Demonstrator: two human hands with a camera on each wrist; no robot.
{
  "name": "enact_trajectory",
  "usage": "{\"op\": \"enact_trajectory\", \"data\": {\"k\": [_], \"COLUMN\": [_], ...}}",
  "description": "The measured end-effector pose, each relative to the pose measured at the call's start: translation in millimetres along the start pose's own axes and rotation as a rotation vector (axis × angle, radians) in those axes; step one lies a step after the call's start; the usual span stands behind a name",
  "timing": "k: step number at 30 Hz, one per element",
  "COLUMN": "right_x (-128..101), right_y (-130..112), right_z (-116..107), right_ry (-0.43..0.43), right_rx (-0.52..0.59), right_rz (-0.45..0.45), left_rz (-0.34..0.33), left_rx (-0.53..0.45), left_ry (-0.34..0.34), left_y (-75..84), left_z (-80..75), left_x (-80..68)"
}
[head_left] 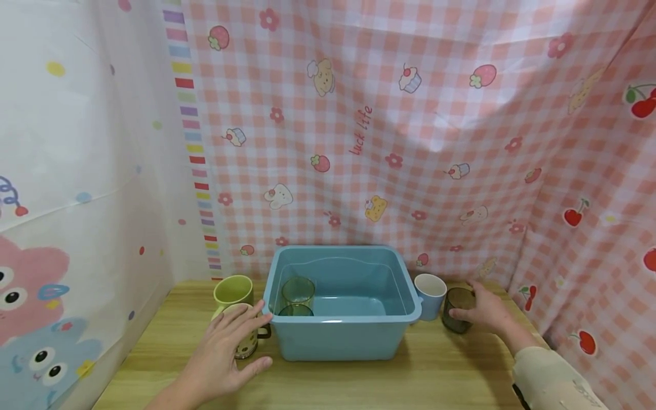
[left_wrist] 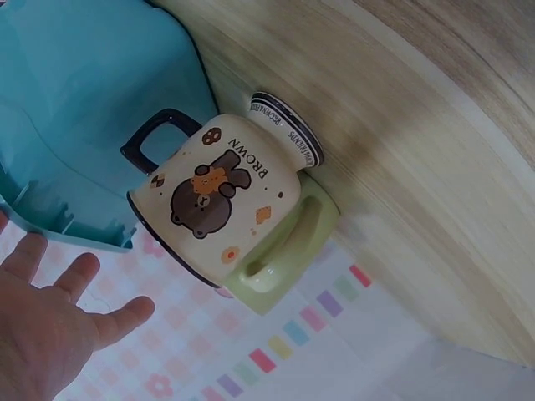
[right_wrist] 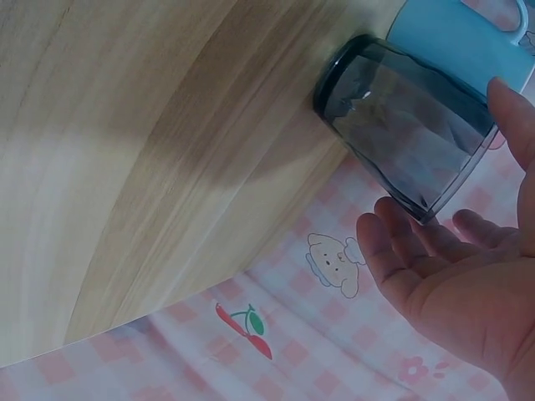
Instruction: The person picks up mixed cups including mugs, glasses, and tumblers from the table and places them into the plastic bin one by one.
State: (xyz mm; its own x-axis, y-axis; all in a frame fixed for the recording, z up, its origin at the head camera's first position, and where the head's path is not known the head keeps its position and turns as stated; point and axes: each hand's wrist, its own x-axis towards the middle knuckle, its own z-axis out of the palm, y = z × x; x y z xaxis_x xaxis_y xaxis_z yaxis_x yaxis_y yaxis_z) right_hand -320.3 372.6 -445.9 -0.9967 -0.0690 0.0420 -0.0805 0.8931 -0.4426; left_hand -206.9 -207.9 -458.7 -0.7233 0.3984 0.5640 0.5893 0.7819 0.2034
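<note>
Head view: a person's two bare hands reach across a wooden desk (head_left: 359,381) on either side of a blue tub (head_left: 348,336). The left hand (head_left: 225,353), fingers spread wide and holding nothing, hovers just before a cream bear mug (left_wrist: 217,196) standing upright beside a green mug (head_left: 233,291). The right hand (head_left: 487,312), also with a loose, empty grip, sits just right of a smoky glass tumbler (head_left: 458,310), fingertips at its rim. A light blue cup (head_left: 429,295) stands between tumbler and tub.
</note>
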Motion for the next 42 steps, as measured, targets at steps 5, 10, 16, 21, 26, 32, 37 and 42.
{"op": "enact_trajectory", "data": {"k": [5,10,16,21,26,32,37,42], "right_x": [-1.0,-1.2,-1.8,-2.7,-5.2,-6.4,-7.2,-9.6], "right_y": [1.5,1.6,1.6,3.5,4.3,7.0,12.5,16.6], "right_z": [1.3,1.1,-1.8,-4.3,-10.1,-15.8,-18.8,-24.7], "right_ry": [0.001,0.002,-0.005,-0.009,-0.014,-0.008,-0.005,0.018], "right_rx": [-0.006,-0.007,0.008,0.016,0.008,0.009,0.009,-0.020], "right_rz": [0.017,0.027,0.041,0.054,0.063,0.067,0.076,0.066], "left_rz": [0.000,-0.003,-0.004,-0.002,0.009,0.023,0.020,0.010], "left_rx": [-0.009,-0.012,-0.011,-0.014,-0.005,0.001,-0.007,-0.005], "left_ry": [-0.002,-0.006,-0.004,-0.001,0.011,0.029,0.028,0.015], "left_y": [-0.1,-1.1,-1.6,-1.5,-0.5,1.4,2.8,3.7], "left_z": [0.4,0.6,0.6,0.1,-0.4,-2.5,-3.8,-4.4], "left_x": [0.6,0.4,0.3,0.5,0.6,0.7,0.9,1.0]}}
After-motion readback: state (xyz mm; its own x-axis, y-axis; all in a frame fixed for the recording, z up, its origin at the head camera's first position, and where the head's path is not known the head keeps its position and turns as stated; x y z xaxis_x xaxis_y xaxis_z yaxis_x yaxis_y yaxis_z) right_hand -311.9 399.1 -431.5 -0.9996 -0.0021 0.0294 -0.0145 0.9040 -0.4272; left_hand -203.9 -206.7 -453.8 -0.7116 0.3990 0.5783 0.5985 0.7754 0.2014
